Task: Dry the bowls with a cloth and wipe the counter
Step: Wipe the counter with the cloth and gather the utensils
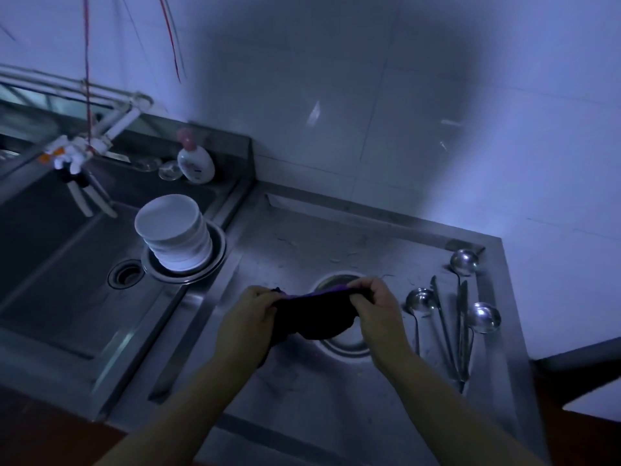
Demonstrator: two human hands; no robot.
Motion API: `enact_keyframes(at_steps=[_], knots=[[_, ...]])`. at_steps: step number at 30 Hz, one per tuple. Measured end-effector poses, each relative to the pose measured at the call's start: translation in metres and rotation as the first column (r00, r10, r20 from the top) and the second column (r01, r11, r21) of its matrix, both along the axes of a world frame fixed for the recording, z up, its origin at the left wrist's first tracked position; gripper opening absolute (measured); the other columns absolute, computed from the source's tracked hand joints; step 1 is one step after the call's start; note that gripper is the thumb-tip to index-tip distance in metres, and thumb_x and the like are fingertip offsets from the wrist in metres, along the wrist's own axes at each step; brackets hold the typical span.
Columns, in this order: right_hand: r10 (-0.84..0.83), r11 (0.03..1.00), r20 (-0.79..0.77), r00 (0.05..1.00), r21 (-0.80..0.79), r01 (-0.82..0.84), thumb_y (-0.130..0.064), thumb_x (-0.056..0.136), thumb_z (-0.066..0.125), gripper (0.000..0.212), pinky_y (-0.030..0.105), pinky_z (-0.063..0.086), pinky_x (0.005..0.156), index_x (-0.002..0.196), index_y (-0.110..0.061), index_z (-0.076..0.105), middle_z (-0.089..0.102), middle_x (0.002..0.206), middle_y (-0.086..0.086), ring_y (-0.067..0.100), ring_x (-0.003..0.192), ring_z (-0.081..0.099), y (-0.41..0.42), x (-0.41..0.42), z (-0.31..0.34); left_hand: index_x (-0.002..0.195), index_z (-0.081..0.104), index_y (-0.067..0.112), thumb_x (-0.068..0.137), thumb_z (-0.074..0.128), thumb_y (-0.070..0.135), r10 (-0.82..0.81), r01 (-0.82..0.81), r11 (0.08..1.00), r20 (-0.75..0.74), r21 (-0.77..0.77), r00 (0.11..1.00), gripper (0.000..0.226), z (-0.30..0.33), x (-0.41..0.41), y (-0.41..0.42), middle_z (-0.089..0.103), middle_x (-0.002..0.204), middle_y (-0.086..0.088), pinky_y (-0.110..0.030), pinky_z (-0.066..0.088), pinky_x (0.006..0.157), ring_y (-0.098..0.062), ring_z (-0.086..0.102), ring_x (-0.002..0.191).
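1. Two hands are at work over the steel counter (302, 391). The left hand (250, 312) and the right hand (373, 302) each pinch one end of a dark purple cloth (312, 316), fingers curled tight round the fabric, nothing else held. The cloth hangs slack between them, clear of the surface. Judged purpose: to spread or refold it into a usable pad.

2. White bowls (176, 232) stand stacked in a steel basin (215, 260) at the sink's edge, well to the left of the hands and untouched. Stacking there likely lets water run off toward the sink (50, 264). Wet or dry cannot be told in this dim light.

3. A round steel dish (349, 344) sits on the counter directly below the cloth, partly hidden by it.

4. Ladles and long utensils (450, 317) lie grouped at the counter's right side, handles toward the person, kept apart from the bowls.

5. Specks or droplets mark the counter toward the wall; wiping appears not yet done.

6. A soap bottle (196, 161) stands at the sink's rear corner, beside the tap (77, 156).

7. Assessment: preparation stage. Next move calls for one hand to free itself and take up the top bowl.
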State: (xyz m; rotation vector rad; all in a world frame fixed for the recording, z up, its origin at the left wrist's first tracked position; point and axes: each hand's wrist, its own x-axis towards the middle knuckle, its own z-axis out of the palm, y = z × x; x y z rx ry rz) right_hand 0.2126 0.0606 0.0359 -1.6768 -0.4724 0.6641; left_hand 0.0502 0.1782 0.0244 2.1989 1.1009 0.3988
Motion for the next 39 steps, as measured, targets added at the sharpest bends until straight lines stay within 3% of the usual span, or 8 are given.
enact_keyframes(at_steps=[6,10,13,18,22,26,31,39], knots=[[0.054,0.998,0.159,0.986,-0.051,-0.046,0.003,0.084,0.054,0.027,0.027,0.051,0.068,0.079,-0.022,0.063,0.067,0.079,-0.001,0.013,0.075,0.062,0.015,0.013,0.023,0.102,0.067,0.023,0.086,0.053,0.012,-0.065,0.068,0.998,-0.146,0.017,0.987,0.024,0.012,0.0,0.027,0.065,0.098,0.004,-0.02,0.036,0.064,-0.008,0.052,0.075],[0.067,0.997,0.314,0.947,-0.063,-0.049,0.001,0.083,0.056,0.033,0.015,0.048,0.065,0.073,-0.03,0.063,0.066,0.071,-0.015,-0.002,0.069,0.06,0.018,0.017,0.035,0.079,0.056,0.025,0.085,0.057,0.026,-0.059,0.054,0.998,-0.179,-0.033,0.982,0.006,0.015,-0.009,0.042,0.064,0.079,-0.001,-0.024,0.039,0.054,-0.012,0.055,0.068],[0.024,0.997,0.423,0.906,-0.071,0.006,-0.007,0.086,0.059,0.031,0.006,0.042,0.063,0.076,-0.035,0.062,0.064,0.072,-0.02,-0.007,0.071,0.059,0.02,0.022,0.046,0.067,0.045,0.024,0.087,0.056,0.042,-0.013,0.011,1.0,-0.193,-0.013,0.981,0.029,0.015,-0.017,0.051,0.057,0.068,-0.003,-0.027,0.036,0.051,-0.014,0.053,0.06],[0.065,0.965,0.565,0.822,-0.246,0.093,-0.021,0.085,0.062,0.012,0.026,0.044,0.068,0.075,-0.023,0.07,0.064,0.078,-0.007,0.011,0.075,0.057,0.023,0.023,0.063,0.08,0.054,0.007,0.095,0.049,0.034,-0.014,-0.002,0.996,-0.176,-0.093,0.984,0.031,0.019,-0.027,0.06,0.059,0.072,-0.007,-0.033,0.042,0.064,-0.025,0.058,0.072],[0.097,0.909,0.508,0.856,-0.395,0.131,-0.02,0.08,0.061,0.038,0.028,0.031,0.053,0.046,-0.02,0.044,0.047,0.053,-0.004,0.016,0.058,0.047,0.024,0.014,0.07,0.07,0.056,0.006,0.092,0.054,0.037,0.061,-0.046,0.963,0.05,-0.265,0.997,0.038,0.043,-0.014,0.056,0.057,0.067,-0.007,-0.032,0.041,0.06,-0.025,0.058,0.069],[0.029,0.936,0.312,0.95,-0.343,0.084,-0.006,0.074,0.066,0.038,0.029,0.038,0.052,0.043,-0.018,0.049,0.047,0.047,0.004,0.016,0.047,0.045,0.028,-0.011,0.078,0.074,0.06,0.015,0.086,0.066,0.027,0.057,0.055,0.902,0.245,-0.427,0.968,0.019,0.069,-0.003,0.04,0.064,0.071,-0.002,-0.022,0.047,0.053,-0.016,0.062,0.065],[-0.038,0.982,0.005,0.999,-0.183,0.039,0.008,0.076,0.06,0.022,0.029,0.054,0.048,0.087,-0.011,0.062,0.065,0.085,0.019,0.028,0.066,0.066,0.037,-0.043,0.093,0.096,0.062,0.015,0.087,0.059,0.002,-0.012,0.25,0.823,0.424,-0.511,0.906,0.015,0.087,-0.004,0.024,0.067,0.09,-0.006,-0.014,0.05,0.058,-0.011,0.064,0.077],[0.025,0.987,0.189,0.982,-0.159,0.006,0.012,0.076,0.051,0.031,0.034,0.053,0.056,0.075,-0.015,0.067,0.064,0.072,0.015,0.024,0.061,0.061,0.039,-0.071,0.118,0.084,0.067,0.022,0.086,0.052,-0.007,-0.018,0.31,0.822,0.523,-0.478,0.852,0.033,0.091,-0.02,0.033,0.069,0.079,0.004,-0.008,0.047,0.055,0.003,0.065,0.064]])
